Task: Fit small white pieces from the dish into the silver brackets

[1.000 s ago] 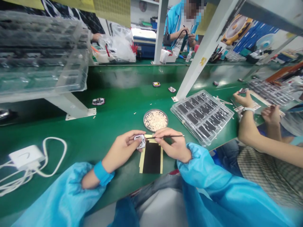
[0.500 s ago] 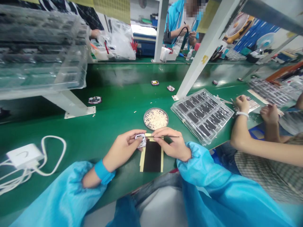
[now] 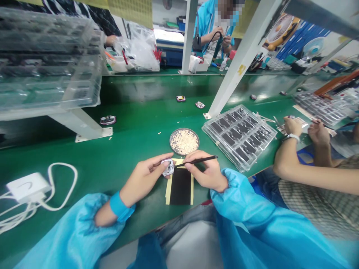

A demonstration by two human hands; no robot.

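Observation:
My left hand (image 3: 148,175) is closed on a small white watch-like housing (image 3: 168,167), its open side with inner parts turned up. Between the fingers and thumb of my right hand (image 3: 204,171) are dark tweezers (image 3: 202,159), their tip just right of the housing; whether they touch cannot be made out. Beneath both hands lies a black sheet edged with yellow tape (image 3: 181,186). Just beyond them sits a round dish (image 3: 184,141) of small pale and dark pieces.
Right of the dish stand stacked clear trays (image 3: 239,136) with dark flat parts. A white charger with cables (image 3: 28,186) lies left. Similar housings (image 3: 108,120) are along the green bench. A slanted white post (image 3: 238,71) rises behind; a co-worker's arms (image 3: 291,157) are at right.
The tweezers have rolled and tilted in my right hand, showing a broader side, with their tip a little lower and off the housing. My left hand tips the housing slightly more upward.

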